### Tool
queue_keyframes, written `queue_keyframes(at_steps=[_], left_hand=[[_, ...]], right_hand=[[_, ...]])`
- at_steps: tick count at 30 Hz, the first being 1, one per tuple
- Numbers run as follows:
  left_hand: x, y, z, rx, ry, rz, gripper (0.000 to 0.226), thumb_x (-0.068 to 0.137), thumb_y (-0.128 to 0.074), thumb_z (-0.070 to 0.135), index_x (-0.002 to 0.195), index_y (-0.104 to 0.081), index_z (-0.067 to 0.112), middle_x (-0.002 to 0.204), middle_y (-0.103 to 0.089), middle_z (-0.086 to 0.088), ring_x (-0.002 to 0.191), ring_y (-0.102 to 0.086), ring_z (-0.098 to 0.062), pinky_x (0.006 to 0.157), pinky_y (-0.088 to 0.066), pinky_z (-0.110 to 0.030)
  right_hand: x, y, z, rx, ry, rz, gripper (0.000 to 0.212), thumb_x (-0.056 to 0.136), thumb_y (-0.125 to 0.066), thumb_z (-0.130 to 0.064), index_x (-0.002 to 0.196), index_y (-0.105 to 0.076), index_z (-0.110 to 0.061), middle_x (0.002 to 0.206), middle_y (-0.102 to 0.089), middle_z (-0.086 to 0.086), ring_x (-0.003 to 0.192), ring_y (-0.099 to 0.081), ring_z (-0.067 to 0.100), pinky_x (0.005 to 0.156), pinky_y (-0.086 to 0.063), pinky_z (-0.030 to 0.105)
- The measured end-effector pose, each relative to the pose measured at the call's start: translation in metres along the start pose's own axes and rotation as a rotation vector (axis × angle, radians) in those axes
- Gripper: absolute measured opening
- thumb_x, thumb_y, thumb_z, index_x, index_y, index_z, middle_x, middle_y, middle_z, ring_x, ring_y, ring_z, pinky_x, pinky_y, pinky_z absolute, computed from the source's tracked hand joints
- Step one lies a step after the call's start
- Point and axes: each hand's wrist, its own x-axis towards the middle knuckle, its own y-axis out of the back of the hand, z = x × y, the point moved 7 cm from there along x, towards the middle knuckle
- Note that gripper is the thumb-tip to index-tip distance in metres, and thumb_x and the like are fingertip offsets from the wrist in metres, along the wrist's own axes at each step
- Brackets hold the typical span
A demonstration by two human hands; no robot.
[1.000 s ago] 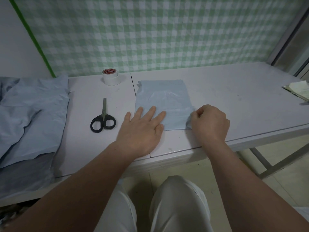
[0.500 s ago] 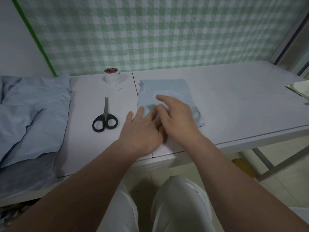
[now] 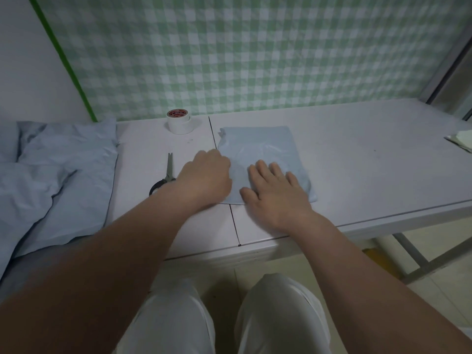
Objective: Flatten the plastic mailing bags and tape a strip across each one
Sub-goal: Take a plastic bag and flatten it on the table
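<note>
The mailing bag (image 3: 265, 149) is lying on the table (image 3: 370, 159), just right of the seam between the 2 tabletop panels, with its near edge close to the table's front. Your right hand (image 3: 277, 192) is pressing on its near half, fingers spread and straight. Your left hand (image 3: 207, 177) is sitting at the bag's left edge with its fingers curled under. I cannot tell whether they are pinching the plastic or only resting against it.

The roles have swapped within the last 1 second: the left palm was doing the flattening while the right fist was working the right edge. So you are probably evening out the other side now, and flattening looks nearly finished, though a wrinkle is showing at the far left corner. No strip is on the bag yet.

The scissors (image 3: 167, 172) are lying beside your left wrist, the tape roll (image 3: 178, 121) is standing beyond them, and more bags (image 3: 63, 175) are waiting piled at far left.
</note>
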Motion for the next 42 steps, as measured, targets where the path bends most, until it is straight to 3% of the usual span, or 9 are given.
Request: queue_keyframes(at_steps=[2,6,11,14,17,24,30,36,42], left_hand=[[0.008,0.009,0.0,-0.025,-0.012,-0.054,0.023,0.09,-0.054,0.021,0.11,-0.059,0.012,0.117,-0.052,-0.009,0.109,-0.048,-0.027,0.089,-0.041,-0.031],[0.018,0.017,0.0,-0.218,-0.031,-0.149,0.017,0.078,-0.065,0.006,0.077,-0.055,0.019,0.078,-0.054,0.007,0.08,-0.05,-0.015,0.059,-0.036,-0.02],[0.021,0.018,-0.008,-0.334,0.011,-0.196,0.022,0.079,-0.068,0.006,0.095,-0.062,0.02,0.074,-0.051,0.008,0.069,-0.048,-0.009,0.06,-0.037,-0.019],[0.021,0.015,-0.011,-0.344,0.018,-0.244,0.012,0.079,-0.07,0.01,0.085,-0.066,0.02,0.072,-0.055,0.008,0.073,-0.05,-0.01,0.071,-0.039,-0.022],[0.02,0.016,-0.01,-0.377,0.005,-0.228,0.012,0.077,-0.071,0.008,0.074,-0.063,0.018,0.067,-0.055,0.008,0.066,-0.049,-0.008,0.063,-0.039,-0.022],[0.022,0.015,-0.01,-0.425,0.042,-0.199,0.02,0.078,-0.071,0.009,0.095,-0.065,0.017,0.075,-0.053,0.005,0.068,-0.048,-0.01,0.059,-0.038,-0.023],[0.023,0.015,-0.017,-0.427,0.102,-0.131,0.018,0.075,-0.071,0.005,0.067,-0.061,0.019,0.07,-0.057,0.004,0.07,-0.052,-0.013,0.067,-0.043,-0.024],[0.021,0.018,-0.024,-0.432,0.12,-0.064,0.02,0.075,-0.07,0.002,0.067,-0.059,0.017,0.062,-0.052,0.006,0.058,-0.047,-0.009,0.055,-0.037,-0.021],[0.02,0.018,-0.025,-0.411,0.137,0.003,0.015,0.079,-0.067,0.003,0.078,-0.063,0.017,0.071,-0.051,0.008,0.072,-0.048,-0.011,0.066,-0.038,-0.022]], right_hand=[[0.0,-0.001,0.0,-0.005,-0.008,-0.006,0.055,0.095,-0.019,-0.045,0.142,-0.024,-0.018,0.15,-0.022,0.001,0.139,-0.017,0.024,0.113,-0.015,0.048],[-0.002,0.0,-0.001,-0.006,-0.012,-0.013,0.058,0.095,-0.016,-0.045,0.145,-0.02,-0.018,0.154,-0.016,-0.001,0.141,-0.012,0.023,0.115,-0.012,0.048],[-0.003,0.001,-0.002,-0.002,-0.011,-0.015,0.058,0.096,-0.016,-0.046,0.146,-0.018,-0.019,0.156,-0.013,-0.001,0.143,-0.009,0.022,0.116,-0.009,0.047],[-0.004,0.001,-0.001,0.002,-0.014,-0.023,0.06,0.096,-0.015,-0.045,0.15,-0.012,-0.02,0.159,-0.005,-0.004,0.145,-0.001,0.021,0.117,-0.004,0.046],[-0.005,0.001,-0.001,0.008,-0.014,-0.027,0.06,0.096,-0.014,-0.045,0.151,-0.01,-0.02,0.159,-0.003,-0.004,0.146,0.001,0.02,0.118,-0.003,0.046],[-0.004,0.001,-0.002,-0.001,-0.014,-0.018,0.057,0.096,-0.015,-0.046,0.145,-0.02,-0.018,0.154,-0.015,-0.002,0.142,-0.01,0.021,0.115,-0.011,0.047],[-0.006,0.001,-0.002,0.011,-0.02,-0.038,0.06,0.097,-0.014,-0.046,0.15,-0.011,-0.02,0.159,-0.003,-0.005,0.146,0.001,0.02,0.117,-0.003,0.046],[-0.009,0.002,-0.002,0.021,-0.027,-0.072,0.061,0.098,-0.013,-0.046,0.152,-0.002,-0.021,0.16,0.007,-0.005,0.146,0.01,0.018,0.118,0.003,0.045],[-0.009,0.002,-0.002,0.022,-0.028,-0.077,0.062,0.098,-0.013,-0.047,0.152,-0.001,-0.021,0.16,0.008,-0.005,0.146,0.011,0.018,0.118,0.004,0.045]])
